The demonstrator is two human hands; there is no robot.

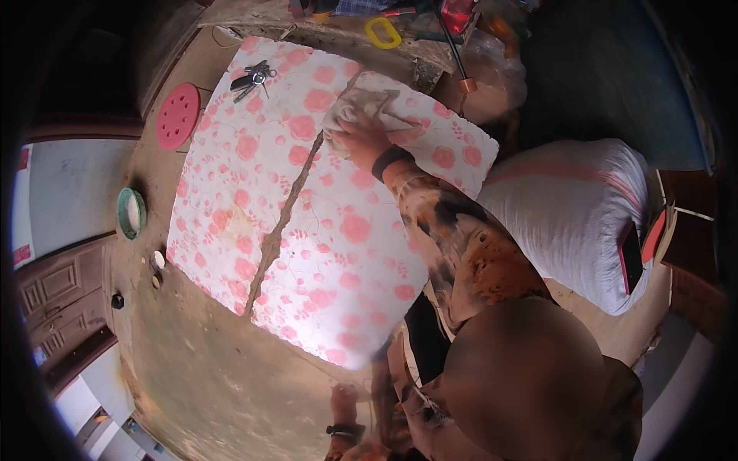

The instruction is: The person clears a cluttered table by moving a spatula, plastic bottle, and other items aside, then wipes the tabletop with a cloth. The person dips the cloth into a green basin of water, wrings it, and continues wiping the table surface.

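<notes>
A white covering with pink flowers lies over a low table top, split lengthwise by a jagged brown gap. My right hand is on a crumpled pale cloth at the upper part of the covering, beside the gap; its fingers are bent over the cloth. A bunch of keys with a black fob lies near the covering's upper left corner. Low in the view, below the covering's near edge, my left hand is raised with a dark band at the wrist. It is small and blurred, so its hold is unclear.
A full white woven sack stands at the right, with a phone on it. A pink round stool and a green basin stand at the left. Beyond the covering, a cluttered worn ledge bears a yellow ring-shaped handle.
</notes>
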